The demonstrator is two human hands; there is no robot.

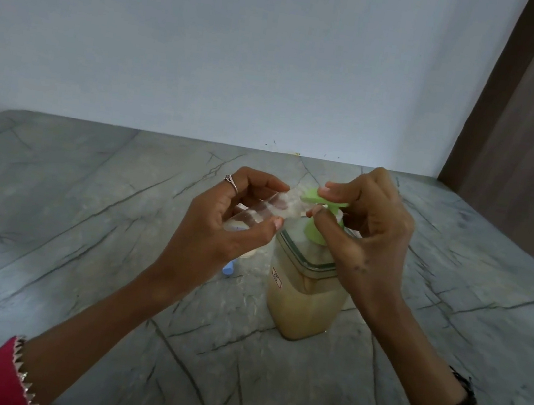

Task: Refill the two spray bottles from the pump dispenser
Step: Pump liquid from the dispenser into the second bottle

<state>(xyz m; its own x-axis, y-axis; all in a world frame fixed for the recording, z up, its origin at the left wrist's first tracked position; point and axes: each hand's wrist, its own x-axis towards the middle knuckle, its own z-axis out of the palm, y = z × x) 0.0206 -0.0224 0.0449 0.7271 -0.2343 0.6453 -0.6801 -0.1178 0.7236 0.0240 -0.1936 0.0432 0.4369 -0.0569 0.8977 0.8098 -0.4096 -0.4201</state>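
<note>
**Spray bottle held at the pump spout**

A small clear spray bottle (256, 216) is gripped in the left hand (232, 218), fingers and thumb curled round its body, above the grey stone surface (84, 209). The bottle is held tilted: its long axis runs from lower left to upper right, the open neck pointing up and right toward the green pump head (319, 201), which it meets or nearly meets. The pump head is pinched by the right hand (365, 231), a finger laid on top and the thumb beneath the spout. The square pump dispenser (305, 298) stands upright on the surface, roughly half full of tan liquid.

Spillage is judged the main risk: if the neck slips off the spout during a press, liquid would be sent over the left hand's fingers and the surface. With the bottle so steeply tilted, liquid could also run back out of its neck. A blue part (228, 267) lies on the surface beneath the left hand; its identity cannot be told.
</note>
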